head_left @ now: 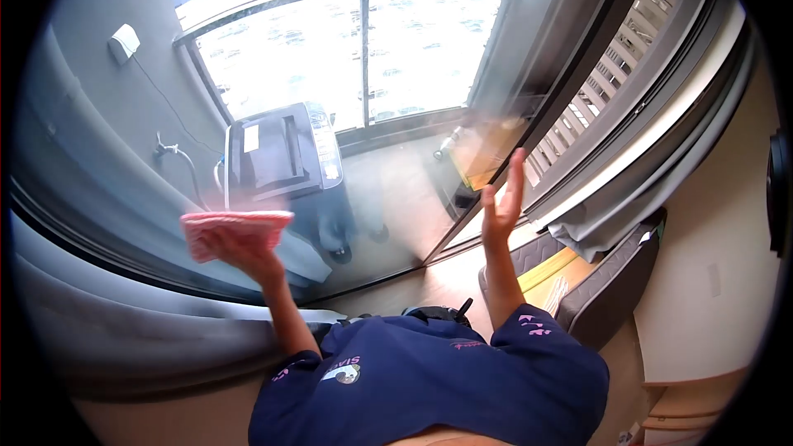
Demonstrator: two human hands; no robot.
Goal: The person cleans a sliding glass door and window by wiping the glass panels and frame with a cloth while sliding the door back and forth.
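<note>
A folded pink cloth is in my left hand, held up against or very close to the large glass pane on the left. My fingers are mostly behind or under the cloth, and a faint pink reflection shows above it. My right hand is raised beside the dark door frame, fingers stretched upward and nothing in them. Whether it touches the frame or the glass, I cannot tell.
Beyond the glass stand a top-loading washing machine and a balcony railing. Grey curtains hang at left and right. A dark padded, open-topped item sits at my right, near a pale board.
</note>
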